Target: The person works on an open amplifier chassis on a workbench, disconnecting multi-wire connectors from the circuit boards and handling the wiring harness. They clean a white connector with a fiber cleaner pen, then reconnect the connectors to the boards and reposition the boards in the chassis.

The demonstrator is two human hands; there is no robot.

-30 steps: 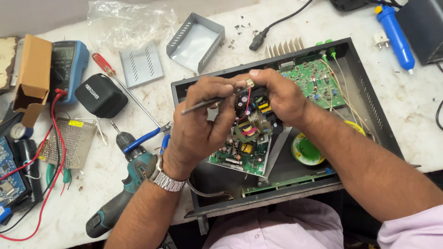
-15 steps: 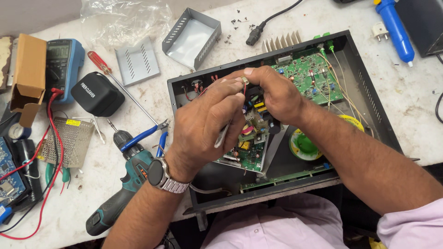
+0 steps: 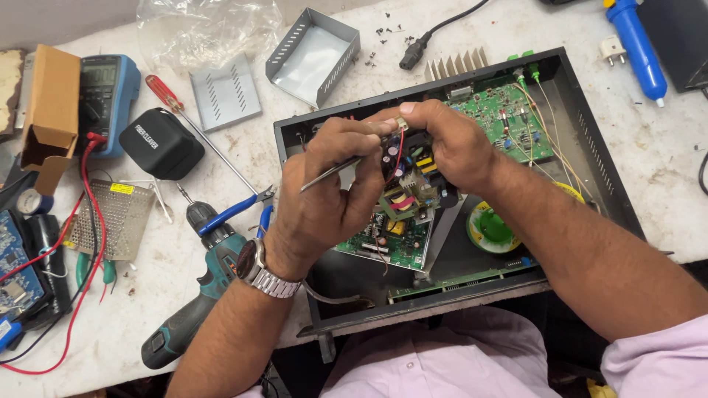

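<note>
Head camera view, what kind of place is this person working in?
Most likely an electronics repair bench. A multimeter with red leads, a cordless drill and a red-handled screwdriver lie beside an opened black chassis, and both hands work on a circuit board.

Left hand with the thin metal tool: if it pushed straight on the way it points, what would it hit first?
Probably the right hand: the left hand points its thin metal tool up-right toward those fingers above the tilted circuit board. Depth is uncertain.

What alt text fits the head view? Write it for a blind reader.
Both hands work over a tilted green circuit board inside an open black metal case; the left hand holds tweezers, the right hand pinches a small part. Tools surround them.
</note>
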